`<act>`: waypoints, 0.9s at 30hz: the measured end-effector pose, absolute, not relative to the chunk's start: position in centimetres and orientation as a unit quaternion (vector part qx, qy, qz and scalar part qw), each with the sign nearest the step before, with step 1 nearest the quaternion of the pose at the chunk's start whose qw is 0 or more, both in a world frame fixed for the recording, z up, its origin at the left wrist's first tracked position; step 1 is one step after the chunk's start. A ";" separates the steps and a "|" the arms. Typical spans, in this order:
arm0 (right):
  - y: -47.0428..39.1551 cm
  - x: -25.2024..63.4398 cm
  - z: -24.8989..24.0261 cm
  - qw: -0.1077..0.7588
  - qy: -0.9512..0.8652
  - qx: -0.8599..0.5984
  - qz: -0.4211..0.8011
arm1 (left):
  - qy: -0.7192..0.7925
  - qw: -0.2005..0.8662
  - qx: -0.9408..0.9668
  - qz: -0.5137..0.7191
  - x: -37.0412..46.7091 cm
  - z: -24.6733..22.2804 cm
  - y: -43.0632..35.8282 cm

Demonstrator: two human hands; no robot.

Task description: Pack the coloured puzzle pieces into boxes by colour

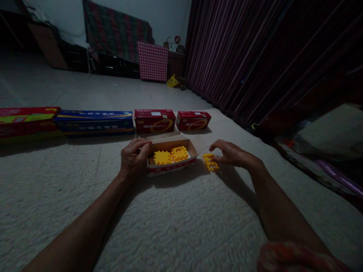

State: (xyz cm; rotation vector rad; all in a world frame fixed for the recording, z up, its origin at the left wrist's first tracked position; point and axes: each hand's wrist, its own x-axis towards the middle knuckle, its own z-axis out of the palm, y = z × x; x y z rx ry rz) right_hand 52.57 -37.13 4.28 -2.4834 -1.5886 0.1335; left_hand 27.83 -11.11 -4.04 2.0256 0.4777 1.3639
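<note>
A small open carton (172, 166) with a red-and-white outer side stands on the pale quilted surface. Inside lie yellow toothed building pieces (162, 158), one a flat square and others stacked beside it. My left hand (134, 155) grips the carton's left end, thumb near its rim and fingers wrapped round the corner. To the carton's right, loose yellow building pieces (210, 163) rest on the quilt. My right hand (230, 154) reaches over them with index finger and thumb apart, its lower fingertips at their right edge.
Behind the carton stand two dark red boxes (154, 121), a long blue box (95, 123) and a red-and-yellow box (28, 122) in a row. Dark purple curtains (227, 49) hang at the right. Farther back, a checked cloth (153, 61) drapes over a cabinet.
</note>
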 end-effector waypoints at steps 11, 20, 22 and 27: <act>-39.4 51.4 0.7 0.086 -0.582 -0.808 0.039 | 0.194 0.322 0.776 0.507 27.6 -4.1 -11.0; -38.8 50.9 1.9 0.036 -0.568 -0.821 0.043 | 0.184 0.325 0.770 0.518 27.8 -4.2 -11.1; -39.1 51.5 2.9 0.050 -0.564 -0.824 0.036 | 0.189 0.327 0.767 0.518 27.8 -4.1 -11.3; -38.9 51.8 6.6 0.130 -0.573 -0.804 -0.092 | 0.193 0.331 0.766 0.517 27.9 -4.1 -11.3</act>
